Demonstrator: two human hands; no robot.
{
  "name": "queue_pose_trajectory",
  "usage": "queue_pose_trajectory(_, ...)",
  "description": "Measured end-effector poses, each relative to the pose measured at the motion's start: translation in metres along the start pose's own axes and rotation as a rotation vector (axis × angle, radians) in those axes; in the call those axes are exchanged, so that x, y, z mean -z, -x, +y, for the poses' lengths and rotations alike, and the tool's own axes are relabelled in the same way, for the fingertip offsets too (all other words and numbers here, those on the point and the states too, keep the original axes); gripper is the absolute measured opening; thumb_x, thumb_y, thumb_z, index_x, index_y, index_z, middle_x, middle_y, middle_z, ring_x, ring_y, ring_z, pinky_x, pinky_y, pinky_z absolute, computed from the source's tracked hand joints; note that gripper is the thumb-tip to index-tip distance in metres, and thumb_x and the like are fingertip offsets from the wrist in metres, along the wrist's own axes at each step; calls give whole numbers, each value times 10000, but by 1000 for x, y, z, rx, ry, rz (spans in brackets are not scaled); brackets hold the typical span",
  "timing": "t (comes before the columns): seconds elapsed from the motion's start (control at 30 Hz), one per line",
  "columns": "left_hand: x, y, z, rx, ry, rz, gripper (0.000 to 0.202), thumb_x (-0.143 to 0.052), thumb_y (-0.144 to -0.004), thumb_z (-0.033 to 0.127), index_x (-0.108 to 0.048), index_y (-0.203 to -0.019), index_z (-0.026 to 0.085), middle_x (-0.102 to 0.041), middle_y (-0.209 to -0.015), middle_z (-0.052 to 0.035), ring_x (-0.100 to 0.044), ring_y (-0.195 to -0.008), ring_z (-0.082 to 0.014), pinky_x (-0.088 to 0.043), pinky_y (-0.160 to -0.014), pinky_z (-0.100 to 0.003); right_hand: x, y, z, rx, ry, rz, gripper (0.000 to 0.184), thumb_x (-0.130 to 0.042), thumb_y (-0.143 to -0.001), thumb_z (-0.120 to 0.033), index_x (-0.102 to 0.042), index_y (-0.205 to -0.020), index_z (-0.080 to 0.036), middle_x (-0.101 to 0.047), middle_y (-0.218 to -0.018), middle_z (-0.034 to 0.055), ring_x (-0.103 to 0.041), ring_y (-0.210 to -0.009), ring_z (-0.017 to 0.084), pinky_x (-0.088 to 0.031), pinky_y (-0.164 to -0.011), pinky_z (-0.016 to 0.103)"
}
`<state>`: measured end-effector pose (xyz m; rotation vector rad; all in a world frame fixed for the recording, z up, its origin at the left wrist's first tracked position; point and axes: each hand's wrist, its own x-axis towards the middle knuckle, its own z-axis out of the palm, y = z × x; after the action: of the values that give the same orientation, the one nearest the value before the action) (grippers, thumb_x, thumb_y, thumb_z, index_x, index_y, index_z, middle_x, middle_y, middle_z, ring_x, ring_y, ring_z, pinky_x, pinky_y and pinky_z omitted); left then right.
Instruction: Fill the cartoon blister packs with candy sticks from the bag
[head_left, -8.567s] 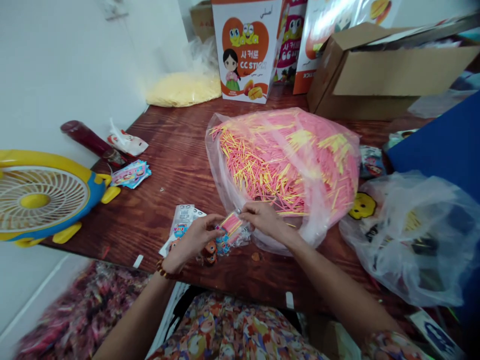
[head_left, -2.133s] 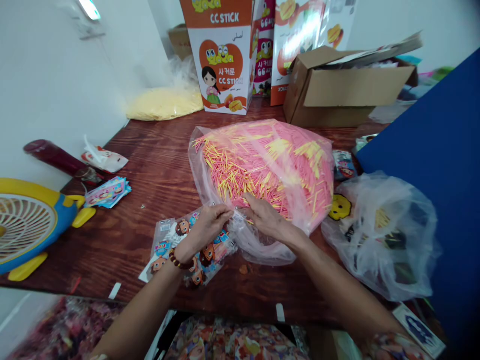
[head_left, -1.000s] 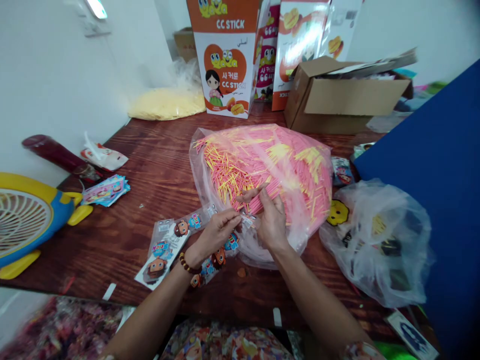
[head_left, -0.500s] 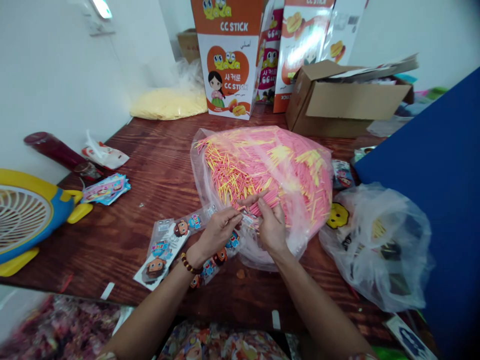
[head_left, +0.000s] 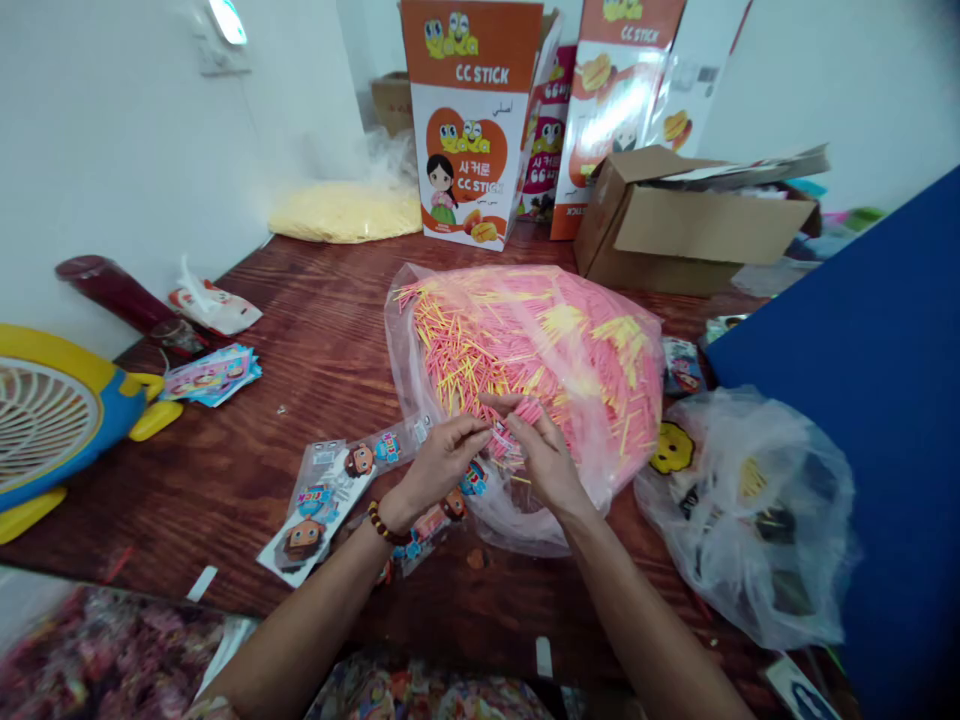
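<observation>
A large clear plastic bag (head_left: 397,320) full of thin pink and yellow sticks (head_left: 465,350) lies open in the middle of the table. My left hand (head_left: 442,460), a bead bracelet at its wrist, pinches the edge of a small clear packet (head_left: 501,436) at the bag's mouth. Between the fingers of my right hand (head_left: 547,465) is a small bundle of pink sticks (head_left: 529,411), held against that packet; its lower end is partly hidden. Printed clear packets (head_left: 375,455) with a cartoon face spread under and left of my left forearm.
At the back stand printed cartons (head_left: 472,130), an open cardboard box (head_left: 697,225) and a bag of yellow material (head_left: 345,212). A yellow-blue fan (head_left: 112,410) and a stack of sachets (head_left: 214,375) are at left. A crumpled plastic bag (head_left: 750,520) lies at right beside a blue panel (head_left: 862,330).
My right hand has brought the pink bundle upright against the packet, its fingers more curled around it. My left hand keeps its pinch. The whole view has shifted slightly.
</observation>
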<state>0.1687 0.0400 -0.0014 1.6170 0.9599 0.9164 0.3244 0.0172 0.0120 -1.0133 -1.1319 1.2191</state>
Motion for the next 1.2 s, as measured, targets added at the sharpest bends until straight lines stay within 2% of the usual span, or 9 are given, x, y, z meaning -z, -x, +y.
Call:
queue_pose_trajectory(0.1,-2,-4,1,38,95,21,255,-587,-873,374,-700,-860,146,-619,-763,-8,-521,-710,-124,-426,-685,-233,4,-3,-7,18,69,10,324,-506,-957,-423,-688,-1151,-238,-700,-1232,51,-604,-1190,210,-418,-1078,376)
queue_pose_trajectory(0.27,-4,-6,5,47,263,49,253,-628,-848,379,-723,-882,147,-679,-894,-43,-577,-830,-155,-459,-779,-254,5,-6,-12,-13,175,-67,352,-516,-946,-462,-719,-1141,-251,-713,-1206,36,-616,-1175,223,-430,-1066,379)
queue_pose_trajectory(0.4,-3,-7,5,40,291,86,218,-664,-828,355,-736,-867,152,-681,-825,-24,-570,-774,-138,-459,-743,-241,8,-9,-18,52,196,-55,318,-508,-951,-410,-730,-1129,-268,-713,-1213,24,-610,-1187,212,-424,-1074,368)
queue_pose_trajectory(0.53,1,-6,2,18,339,122,191,-699,-804,335,-751,-868,162,-701,-841,-25,-589,-792,-141,-467,-768,-248,9,-14,-23,29,174,-105,273,-537,-922,-352,-762,-1040,-251,-748,-1119,33,-649,-1116,217,-461,-1028,368)
queue_pose_trajectory(0.63,4,-5,1,17,379,136,194,-707,-805,343,-756,-870,168,-713,-859,-35,-607,-823,-156,-474,-784,-260,6,-15,-25,41,170,-84,287,-517,-936,-361,-767,-1017,-244,-754,-1090,41,-664,-1082,218,-477,-995,372)
queue_pose_trajectory(0.87,13,0,-1,2,402,201,174,-730,-785,327,-768,-847,169,-724,-834,-29,-612,-793,-144,-473,-768,-248,-3,-15,-24,90,222,48,130,-679,-822,-344,-743,-828,-231,-762,-835,15,-690,-817,191,-541,-786,328)
queue_pose_trajectory(0.97,17,3,-2,-5,411,222,182,-735,-774,332,-770,-841,166,-729,-834,-29,-619,-787,-143,-482,-769,-250,-6,-14,-24,110,265,56,116,-683,-819,-331,-724,-797,-224,-740,-781,8,-670,-764,181,-536,-732,311)
queue_pose_trajectory(1.07,22,7,1,-6,400,283,177,-729,-777,330,-766,-834,166,-718,-807,-21,-612,-751,-132,-487,-740,-243,-8,-13,-30,180,329,9,111,-643,-869,-310,-721,-862,-232,-742,-863,17,-673,-834,180,-527,-778,311)
queue_pose_trajectory(1.2,30,13,9,-26,329,312,185,-711,-796,341,-764,-856,174,-708,-844,-29,-618,-742,-140,-509,-684,-246,-9,-12,-40,294,519,-154,102,-636,-893,-285,-725,-881,-237,-726,-989,36,-663,-954,188,-500,-855,315)
